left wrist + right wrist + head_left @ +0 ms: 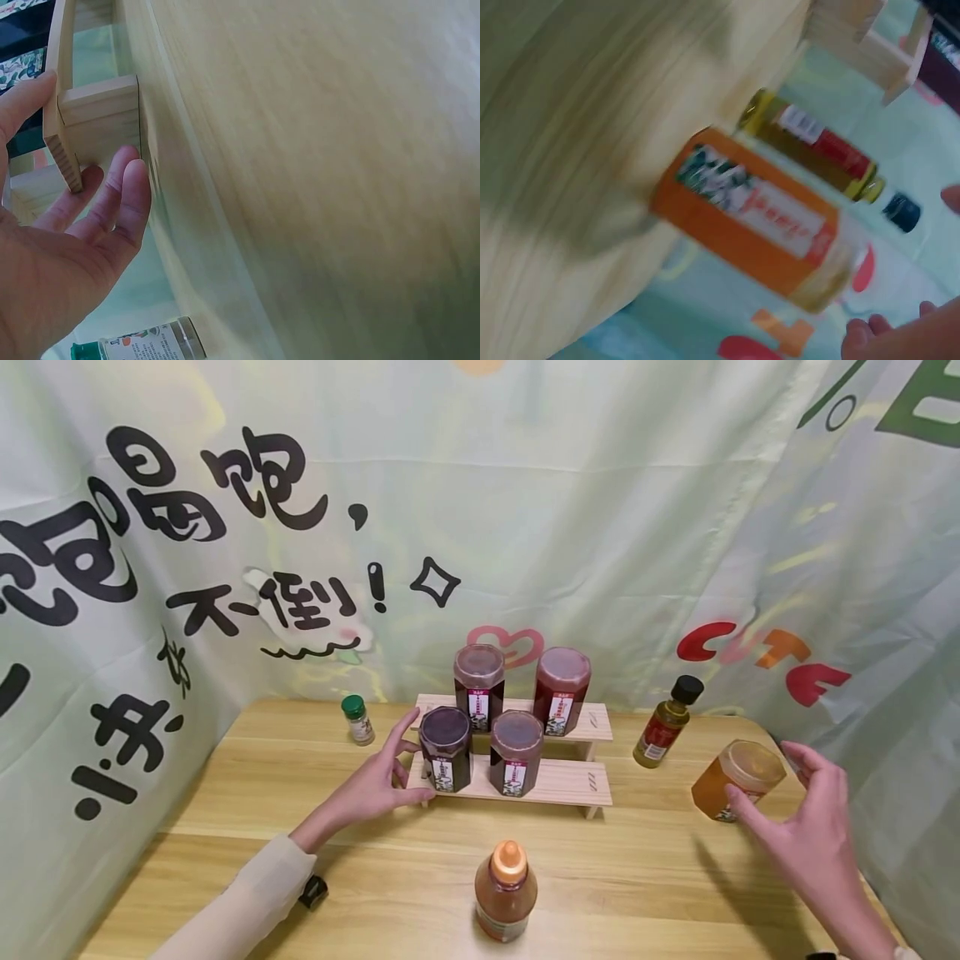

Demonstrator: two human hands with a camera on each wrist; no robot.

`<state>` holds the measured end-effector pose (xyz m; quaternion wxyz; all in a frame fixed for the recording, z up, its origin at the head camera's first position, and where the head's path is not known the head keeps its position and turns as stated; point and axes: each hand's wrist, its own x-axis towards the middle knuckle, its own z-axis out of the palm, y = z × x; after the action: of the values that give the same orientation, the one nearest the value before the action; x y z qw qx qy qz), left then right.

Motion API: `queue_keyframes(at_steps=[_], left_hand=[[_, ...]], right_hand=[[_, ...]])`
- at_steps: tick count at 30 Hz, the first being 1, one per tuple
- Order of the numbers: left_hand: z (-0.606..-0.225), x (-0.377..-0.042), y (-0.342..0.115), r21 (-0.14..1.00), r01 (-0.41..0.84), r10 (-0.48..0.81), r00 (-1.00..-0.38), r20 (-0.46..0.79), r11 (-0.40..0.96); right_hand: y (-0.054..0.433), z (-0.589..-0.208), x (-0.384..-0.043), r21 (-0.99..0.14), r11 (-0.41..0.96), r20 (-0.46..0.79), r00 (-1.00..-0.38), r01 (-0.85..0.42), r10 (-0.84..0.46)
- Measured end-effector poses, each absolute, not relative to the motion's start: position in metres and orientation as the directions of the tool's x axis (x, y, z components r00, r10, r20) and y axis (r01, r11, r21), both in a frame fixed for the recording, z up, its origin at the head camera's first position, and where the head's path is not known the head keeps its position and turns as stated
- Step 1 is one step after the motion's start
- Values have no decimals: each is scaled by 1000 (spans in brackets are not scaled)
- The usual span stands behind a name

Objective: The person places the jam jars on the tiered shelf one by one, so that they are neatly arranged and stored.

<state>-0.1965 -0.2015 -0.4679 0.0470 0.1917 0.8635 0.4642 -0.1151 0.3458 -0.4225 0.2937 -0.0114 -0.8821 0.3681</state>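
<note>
A two-step wooden rack [562,775] carries dark jam jars on both steps. At its left end, my left hand [378,783] holds the lower step, thumb at the front edge and fingers round the end, as the left wrist view shows. Closest to that hand is a dark purple jar [446,752]. On the right, a jar of orange honey [742,217] with a pale lid stands on the table. My right hand [813,818] is beside it, thumb and fingers spread; in the right wrist view the fingers are apart from the jar.
An oil bottle [662,727] with a black cap stands right of the rack. A green-capped shaker [358,722] is to its left. An orange-capped squeeze bottle [507,897] stands in front. Printed cloth [585,527] hangs behind the wooden table [360,877].
</note>
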Motion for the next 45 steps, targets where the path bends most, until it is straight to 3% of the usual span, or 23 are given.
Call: queue_keyframes(at_steps=[4,14,37,45], left_hand=[[-469,-197,-201,827,288,380,-920,98,483],[-470,-196,-204,833,280,371,-924,98,478],[-471,-200,-203,831,289,385,-918,99,475],[-470,-199,-203,825,300,387,-916,108,478]], right_hand=[[362,-434,-122,-694,701,434,-872,-163,226],[391,-464,-143,-788,572,344,-933,-228,101],[425,-478,-166,-769,479,378,-905,-424,-195],[426,-477,-168,-780,455,384,-902,-431,-197]])
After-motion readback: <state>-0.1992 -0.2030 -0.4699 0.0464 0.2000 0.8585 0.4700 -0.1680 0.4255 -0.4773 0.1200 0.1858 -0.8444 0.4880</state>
